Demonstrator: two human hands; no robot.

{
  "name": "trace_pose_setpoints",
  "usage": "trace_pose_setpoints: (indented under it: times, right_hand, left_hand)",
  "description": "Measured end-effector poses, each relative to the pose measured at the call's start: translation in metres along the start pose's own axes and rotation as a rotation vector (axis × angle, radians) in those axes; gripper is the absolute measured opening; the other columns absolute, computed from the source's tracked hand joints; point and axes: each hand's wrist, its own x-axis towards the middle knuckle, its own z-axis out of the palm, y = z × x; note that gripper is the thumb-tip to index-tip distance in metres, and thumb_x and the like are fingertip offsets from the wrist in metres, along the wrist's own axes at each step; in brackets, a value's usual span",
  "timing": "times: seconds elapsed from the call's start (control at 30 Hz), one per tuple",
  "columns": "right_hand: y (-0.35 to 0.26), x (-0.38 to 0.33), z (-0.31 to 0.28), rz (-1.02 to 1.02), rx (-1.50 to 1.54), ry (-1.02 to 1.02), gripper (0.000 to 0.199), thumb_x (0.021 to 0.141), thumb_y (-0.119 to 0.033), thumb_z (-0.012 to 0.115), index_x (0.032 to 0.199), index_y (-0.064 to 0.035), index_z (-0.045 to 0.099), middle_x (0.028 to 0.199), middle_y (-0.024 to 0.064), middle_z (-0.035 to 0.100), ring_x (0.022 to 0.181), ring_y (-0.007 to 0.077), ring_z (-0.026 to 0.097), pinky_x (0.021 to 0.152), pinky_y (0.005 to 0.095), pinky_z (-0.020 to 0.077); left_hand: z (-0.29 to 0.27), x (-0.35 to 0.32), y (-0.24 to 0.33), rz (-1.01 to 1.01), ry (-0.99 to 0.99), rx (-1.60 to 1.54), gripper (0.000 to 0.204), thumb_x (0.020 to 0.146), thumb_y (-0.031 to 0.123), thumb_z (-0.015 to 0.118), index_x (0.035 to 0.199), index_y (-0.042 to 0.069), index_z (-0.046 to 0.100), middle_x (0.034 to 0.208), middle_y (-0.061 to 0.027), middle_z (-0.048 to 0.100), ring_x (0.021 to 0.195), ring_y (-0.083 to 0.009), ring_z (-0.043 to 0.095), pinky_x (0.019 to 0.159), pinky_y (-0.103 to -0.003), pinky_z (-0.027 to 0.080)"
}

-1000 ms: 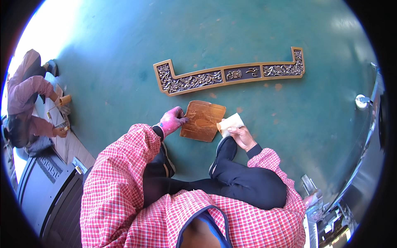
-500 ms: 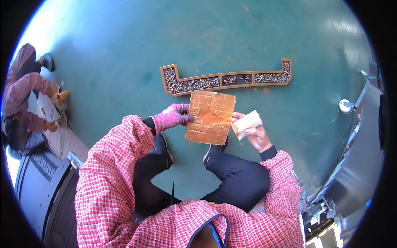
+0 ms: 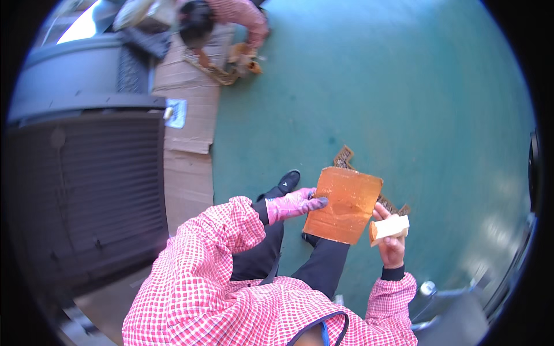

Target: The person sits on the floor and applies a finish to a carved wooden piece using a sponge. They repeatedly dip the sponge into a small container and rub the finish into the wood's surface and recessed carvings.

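Note:
My left hand (image 3: pixel 294 205), in a pink glove, grips the left edge of a flat rectangular board (image 3: pixel 344 202) coated in coppery orange, with the thumb over its face. On the other side of the board, my bare right hand (image 3: pixel 392 248) has its fingers around a white roll-shaped pad (image 3: pixel 390 229) whose left end is stained orange. The pad sits just off the board's lower right edge. Behind the board, on the green floor, lies an ornate gold-and-dark metal trim piece (image 3: pixel 344 157). Only its two ends show; the board covers its middle.
At the upper left a co-worker (image 3: pixel 245 23) bends over a similar trim piece (image 3: pixel 224 76) on flattened cardboard (image 3: pixel 187 124). A dark ribbed panel (image 3: pixel 86 190) stands along my left side. Metal framework with a round white wheel (image 3: pixel 427 288) is at the lower right.
My view has swung left, so the co-worker and the dark panel take up more of it. Both hands keep their holds on the board and the pad. The board now covers the trim's middle.

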Motion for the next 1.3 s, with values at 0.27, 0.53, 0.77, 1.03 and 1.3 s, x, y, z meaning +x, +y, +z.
trace_pose_setpoints:
  times: [0.27,0.53,0.77,1.03,1.3]
  right_hand:
    - [0.006,-0.078,0.142,0.122,-0.135,-0.348,0.06,0.071,-0.013,0.073,0.127,-0.0015,0.051,0.146,0.0241,0.043,0.132,0.033,0.048,0.11,0.0444,0.0396]
    - [0.026,-0.149,0.259,0.159,-0.229,-0.506,0.056,0.077,-0.009,0.066,0.13,-0.0008,0.048,0.131,0.0184,0.055,0.118,0.0294,0.057,0.1,0.0394,0.0476]
    - [0.095,-0.225,0.444,0.187,-0.331,-0.682,0.053,0.084,-0.006,0.067,0.132,-0.0039,0.045,0.119,0.0094,0.061,0.112,0.0253,0.06,0.095,0.0397,0.0499]
    - [0.176,-0.181,0.596,0.349,-0.406,-0.876,0.046,0.089,-0.016,0.071,0.128,-0.0066,0.047,0.118,0.0077,0.061,0.107,0.0193,0.062,0.089,0.0313,0.0527]
    - [0.267,-0.171,0.714,0.551,-0.431,-1.065,0.046,0.09,-0.021,0.07,0.129,-0.0074,0.049,0.117,0.0042,0.063,0.107,0.0184,0.064,0.092,0.0344,0.0529]
  left_hand:
    - [0.08,-0.22,-0.108,0.485,0.505,0.021,0.03,0.096,0.033,0.064,0.117,0.013,0.057,0.091,0.0127,0.054,0.077,0.0036,0.051,0.069,-0.016,0.046]
    - [0.065,-0.394,-0.244,0.998,0.597,-0.171,0.05,0.097,0.036,0.061,0.136,0.006,0.048,0.126,-0.0069,0.061,0.117,-0.021,0.06,0.098,-0.04,0.052]
    - [0.102,-0.589,-0.311,1.309,0.622,-0.317,0.048,0.097,0.034,0.06,0.134,0.006,0.051,0.127,-0.0059,0.061,0.116,-0.0195,0.059,0.1,-0.039,0.049]
    - [0.083,-0.647,-0.314,1.608,0.722,-0.548,0.053,0.096,0.035,0.062,0.135,0.003,0.049,0.128,-0.0082,0.06,0.116,-0.0205,0.06,0.1,-0.038,0.05]
    - [0.074,-0.699,-0.329,1.878,0.836,-0.745,0.058,0.096,0.034,0.061,0.14,0.002,0.043,0.133,-0.0114,0.057,0.12,-0.0259,0.059,0.1,-0.042,0.05]
